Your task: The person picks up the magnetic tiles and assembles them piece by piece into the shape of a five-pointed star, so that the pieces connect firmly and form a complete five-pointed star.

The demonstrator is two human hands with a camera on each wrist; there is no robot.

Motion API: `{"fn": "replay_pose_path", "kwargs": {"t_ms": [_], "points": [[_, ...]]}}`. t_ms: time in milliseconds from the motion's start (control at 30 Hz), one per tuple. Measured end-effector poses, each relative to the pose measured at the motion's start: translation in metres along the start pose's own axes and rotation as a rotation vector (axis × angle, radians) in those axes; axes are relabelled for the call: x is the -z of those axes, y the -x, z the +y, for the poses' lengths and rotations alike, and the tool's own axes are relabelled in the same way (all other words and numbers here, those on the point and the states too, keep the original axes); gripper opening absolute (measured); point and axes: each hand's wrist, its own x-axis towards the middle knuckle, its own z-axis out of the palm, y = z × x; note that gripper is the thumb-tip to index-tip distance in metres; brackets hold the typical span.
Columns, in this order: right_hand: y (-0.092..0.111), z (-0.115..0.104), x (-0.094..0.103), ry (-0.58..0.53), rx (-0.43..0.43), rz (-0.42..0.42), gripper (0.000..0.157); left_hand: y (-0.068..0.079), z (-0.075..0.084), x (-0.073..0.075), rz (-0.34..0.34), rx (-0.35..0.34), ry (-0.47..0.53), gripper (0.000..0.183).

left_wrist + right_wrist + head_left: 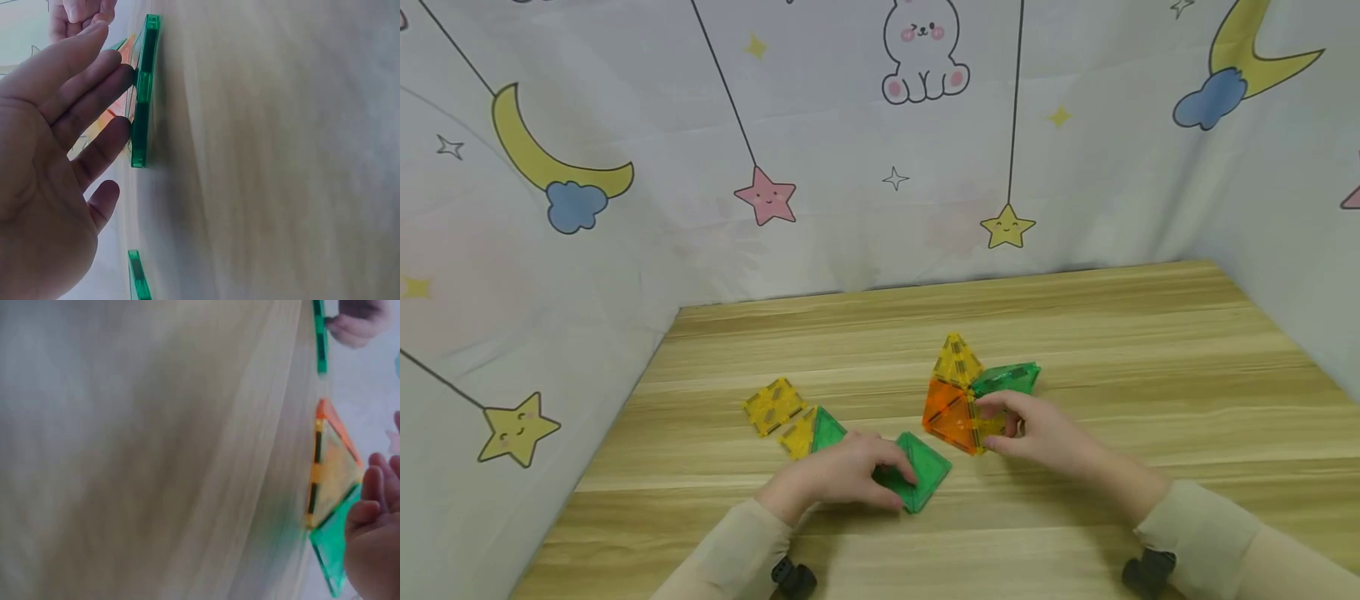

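Note:
Two green triangular magnetic tiles [931, 471] lie joined edge to edge in front. My left hand [857, 468] reaches over them, its loosely bent fingertips touching the upper face; the left wrist view shows the tiles' green edge [145, 94] under spread fingers. To the right stands a tile structure with an orange side [953, 417], a yellow point [957, 362] behind and a green wing [1011, 380]. My right hand [1037, 429] is at its right side, thumb and forefinger apart beside the yellow panel [328, 472]. Part of that panel is hidden by the hand in the head view.
Left of the left hand, a yellow tile [799, 433] and a green tile [827, 431] lie together, partly covered. Another yellow piece [773, 407] lies farther left. The wooden table [1112, 333] meets printed cloth walls [850, 150] at the back and sides.

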Motion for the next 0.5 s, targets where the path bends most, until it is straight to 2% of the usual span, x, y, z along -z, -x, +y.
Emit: {"fn": "replay_pose_path", "kwargs": {"t_ms": [167, 333, 500], "points": [[0.002, -0.004, -0.009, -0.025, 0.049, -0.096, 0.046, -0.004, 0.004, -0.002, -0.017, -0.015, 0.008, 0.027], [0.004, -0.005, -0.017, -0.009, 0.081, -0.150, 0.045, -0.007, 0.007, -0.005, -0.015, -0.025, -0.018, 0.030], [0.007, -0.006, -0.023, 0.000, 0.092, -0.198, 0.044, -0.006, 0.004, -0.006, 0.037, -0.046, 0.086, 0.031]]}}
